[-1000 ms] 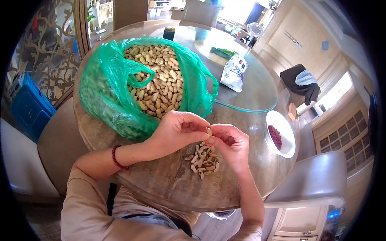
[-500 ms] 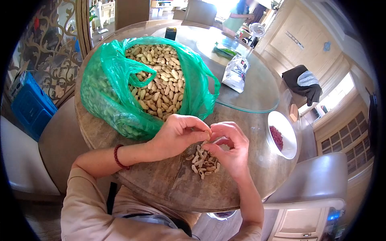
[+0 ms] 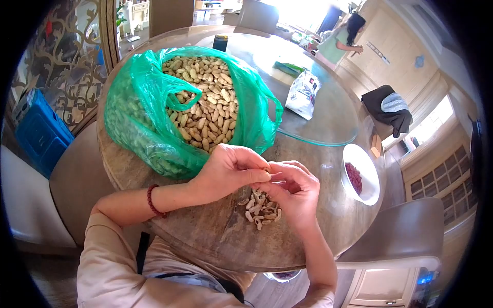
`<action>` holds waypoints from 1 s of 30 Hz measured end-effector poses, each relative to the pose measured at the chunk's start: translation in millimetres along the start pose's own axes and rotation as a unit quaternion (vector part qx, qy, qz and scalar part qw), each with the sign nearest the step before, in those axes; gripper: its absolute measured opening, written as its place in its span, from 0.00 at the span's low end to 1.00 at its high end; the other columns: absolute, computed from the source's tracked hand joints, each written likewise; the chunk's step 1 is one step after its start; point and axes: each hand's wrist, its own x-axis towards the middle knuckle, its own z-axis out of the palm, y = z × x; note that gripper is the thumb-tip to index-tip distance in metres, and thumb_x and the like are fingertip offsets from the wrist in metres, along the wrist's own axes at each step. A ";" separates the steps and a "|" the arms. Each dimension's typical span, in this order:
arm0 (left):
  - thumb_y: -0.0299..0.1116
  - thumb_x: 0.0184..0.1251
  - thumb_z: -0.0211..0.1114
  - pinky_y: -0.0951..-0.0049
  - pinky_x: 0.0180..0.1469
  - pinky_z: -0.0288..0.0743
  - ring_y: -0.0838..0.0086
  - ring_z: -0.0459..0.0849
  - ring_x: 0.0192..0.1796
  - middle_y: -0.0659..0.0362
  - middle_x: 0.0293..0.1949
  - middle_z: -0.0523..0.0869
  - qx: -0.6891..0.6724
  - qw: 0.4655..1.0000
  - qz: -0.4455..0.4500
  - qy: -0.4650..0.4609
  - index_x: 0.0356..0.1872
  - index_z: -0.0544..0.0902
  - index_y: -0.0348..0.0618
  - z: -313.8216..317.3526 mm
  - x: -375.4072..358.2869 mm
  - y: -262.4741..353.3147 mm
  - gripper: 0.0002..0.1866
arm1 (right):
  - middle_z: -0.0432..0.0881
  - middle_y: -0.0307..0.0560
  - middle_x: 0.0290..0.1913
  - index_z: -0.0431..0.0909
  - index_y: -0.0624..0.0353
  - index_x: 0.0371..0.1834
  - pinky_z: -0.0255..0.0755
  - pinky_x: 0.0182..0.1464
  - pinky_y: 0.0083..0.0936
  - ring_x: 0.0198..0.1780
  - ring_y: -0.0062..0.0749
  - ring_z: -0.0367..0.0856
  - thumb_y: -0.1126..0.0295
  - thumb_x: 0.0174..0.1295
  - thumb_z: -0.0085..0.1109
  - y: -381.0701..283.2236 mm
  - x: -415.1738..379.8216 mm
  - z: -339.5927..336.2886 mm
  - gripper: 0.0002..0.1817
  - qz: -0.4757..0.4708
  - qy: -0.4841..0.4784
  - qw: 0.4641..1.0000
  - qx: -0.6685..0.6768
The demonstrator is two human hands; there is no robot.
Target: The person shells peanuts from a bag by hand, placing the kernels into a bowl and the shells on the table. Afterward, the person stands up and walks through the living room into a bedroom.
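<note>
My left hand (image 3: 228,169) and my right hand (image 3: 295,187) meet fingertip to fingertip above the table. Between them they pinch a peanut (image 3: 267,170), mostly covered by the fingers. Just below lies a small heap of peanut shells (image 3: 262,209) on the tabletop. Behind my left hand a big green plastic bag (image 3: 138,118) stands wide at the mouth, full of unshelled peanuts (image 3: 210,110). Off to the right is a white bowl (image 3: 374,179) with reddish peanut kernels (image 3: 353,177) in it.
The round table (image 3: 205,241) carries a glass turntable (image 3: 328,123) with a silver-white packet (image 3: 304,95) and a green packet (image 3: 289,67). A dark can (image 3: 220,43) stands behind the bag. Chairs (image 3: 400,231) surround the table; another person (image 3: 339,43) is in the background.
My right fingers have closed in against the left fingertips around the peanut. In the background the other person has moved to the right.
</note>
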 end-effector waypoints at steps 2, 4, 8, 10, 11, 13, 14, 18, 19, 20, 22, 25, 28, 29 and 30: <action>0.23 0.57 0.64 0.84 0.29 0.73 0.84 0.78 0.29 0.60 0.28 0.83 -0.023 1.000 -0.008 0.003 0.32 0.82 0.33 -0.7 0.0 0.6 0.05 | 0.79 0.42 0.36 0.80 0.60 0.40 0.79 0.32 0.17 0.34 0.23 0.81 0.82 0.45 0.67 0.2 -0.3 -1.2 0.16 0.003 0.003 0.999 0.034; 0.23 0.56 0.65 0.84 0.30 0.73 0.83 0.79 0.28 0.59 0.28 0.84 -0.030 1.000 -0.009 -0.002 0.33 0.83 0.33 -2.0 0.4 -0.9 0.05 | 0.80 0.43 0.35 0.81 0.62 0.38 0.78 0.32 0.16 0.33 0.22 0.80 0.82 0.47 0.65 -2.7 -0.7 -5.0 0.13 0.047 -0.003 0.999 0.009; 0.23 0.55 0.66 0.84 0.31 0.74 0.82 0.80 0.30 0.58 0.30 0.84 -0.013 1.000 0.028 0.004 0.34 0.84 0.34 -1.5 0.8 -4.6 0.06 | 0.80 0.43 0.35 0.82 0.63 0.35 0.77 0.32 0.15 0.33 0.21 0.80 0.82 0.48 0.65 -8.2 -1.7 -5.8 0.10 0.115 -0.005 0.992 0.043; 0.19 0.52 0.66 0.81 0.36 0.77 0.77 0.82 0.35 0.55 0.34 0.83 0.072 0.995 0.075 0.003 0.36 0.84 0.35 -1.2 1.2 -6.1 0.08 | 0.81 0.43 0.34 0.82 0.64 0.33 0.75 0.32 0.14 0.32 0.20 0.80 0.82 0.48 0.65 -5.5 -2.4 -3.6 0.08 0.105 0.009 0.993 0.048; 0.19 0.52 0.66 0.81 0.36 0.77 0.77 0.82 0.35 0.55 0.34 0.83 0.073 0.995 0.075 0.003 0.36 0.84 0.35 -0.9 1.4 -7.1 0.08 | 0.81 0.43 0.34 0.82 0.64 0.33 0.75 0.32 0.14 0.32 0.20 0.80 0.82 0.48 0.65 -2.9 -2.9 -4.0 0.08 0.105 0.009 0.993 0.049; 0.21 0.52 0.67 0.83 0.33 0.75 0.80 0.81 0.34 0.58 0.31 0.83 0.076 0.995 0.071 0.011 0.36 0.84 0.37 -0.1 1.6 -9.3 0.09 | 0.81 0.43 0.32 0.82 0.65 0.31 0.74 0.31 0.12 0.31 0.19 0.79 0.82 0.47 0.65 1.9 -4.1 -5.3 0.07 0.070 0.005 0.998 -0.011; 0.21 0.52 0.67 0.83 0.33 0.75 0.80 0.81 0.34 0.58 0.31 0.83 0.076 0.995 0.070 0.010 0.36 0.84 0.37 0.2 1.5 -10.0 0.09 | 0.81 0.43 0.32 0.82 0.65 0.31 0.74 0.31 0.12 0.31 0.19 0.79 0.82 0.47 0.65 1.7 -4.3 -5.1 0.07 0.070 0.005 0.997 -0.011; 0.22 0.52 0.67 0.83 0.33 0.75 0.81 0.81 0.33 0.59 0.30 0.82 0.078 0.995 0.056 0.011 0.36 0.84 0.37 0.6 -0.1 -12.2 0.08 | 0.82 0.43 0.30 0.82 0.66 0.30 0.72 0.31 0.11 0.31 0.18 0.79 0.83 0.47 0.64 4.9 -6.2 -2.2 0.06 0.072 0.020 0.997 0.010; 0.22 0.53 0.66 0.83 0.32 0.74 0.81 0.81 0.32 0.59 0.29 0.82 0.103 0.993 0.061 0.012 0.35 0.84 0.37 0.7 -0.4 -13.0 0.08 | 0.81 0.43 0.29 0.82 0.67 0.30 0.72 0.31 0.12 0.30 0.17 0.79 0.84 0.46 0.64 7.0 -6.9 -1.5 0.06 0.067 0.025 0.997 0.008; 0.22 0.53 0.66 0.83 0.32 0.74 0.81 0.81 0.32 0.59 0.29 0.82 0.103 0.993 0.060 0.012 0.35 0.84 0.37 1.2 -0.3 -14.3 0.08 | 0.81 0.43 0.29 0.82 0.67 0.30 0.72 0.31 0.12 0.30 0.17 0.79 0.84 0.46 0.64 8.0 -7.2 -0.7 0.06 0.067 0.025 0.997 0.009; 0.22 0.54 0.66 0.83 0.30 0.74 0.81 0.80 0.30 0.59 0.28 0.83 0.098 0.992 0.075 0.034 0.35 0.84 0.37 1.9 -0.1 -17.4 0.07 | 0.81 0.44 0.30 0.81 0.68 0.30 0.73 0.31 0.13 0.32 0.19 0.79 0.83 0.48 0.63 9.1 -7.6 1.0 0.06 0.105 0.033 0.993 0.035; 0.21 0.57 0.63 0.81 0.33 0.77 0.78 0.82 0.30 0.57 0.30 0.83 0.027 0.999 0.002 0.029 0.36 0.83 0.35 -3.0 1.3 -16.3 0.06 | 0.82 0.48 0.31 0.79 0.69 0.32 0.79 0.34 0.21 0.29 0.27 0.82 0.83 0.53 0.57 6.6 -5.2 1.6 0.04 0.154 0.026 0.979 0.131; 0.24 0.60 0.61 0.80 0.32 0.78 0.78 0.82 0.28 0.56 0.28 0.83 -0.015 0.998 -0.052 0.016 0.37 0.82 0.33 -6.1 4.6 -7.9 0.07 | 0.82 0.50 0.31 0.80 0.69 0.32 0.80 0.34 0.23 0.27 0.27 0.82 0.80 0.56 0.55 4.5 0.5 -3.6 0.04 0.211 0.007 0.963 0.170; 0.24 0.60 0.61 0.80 0.32 0.78 0.78 0.82 0.28 0.56 0.28 0.83 -0.016 0.998 -0.052 0.016 0.37 0.82 0.33 -6.4 5.5 -5.6 0.07 | 0.82 0.50 0.31 0.80 0.69 0.32 0.80 0.34 0.23 0.27 0.27 0.82 0.80 0.56 0.55 5.2 2.0 -5.4 0.04 0.212 0.006 0.963 0.169; 0.24 0.60 0.61 0.79 0.32 0.79 0.78 0.82 0.28 0.56 0.28 0.84 -0.030 0.997 -0.072 0.017 0.37 0.82 0.33 -6.3 6.3 -3.8 0.07 | 0.82 0.49 0.31 0.79 0.70 0.34 0.80 0.35 0.23 0.28 0.27 0.82 0.80 0.56 0.56 6.6 3.2 -7.1 0.05 0.209 -0.008 0.962 0.176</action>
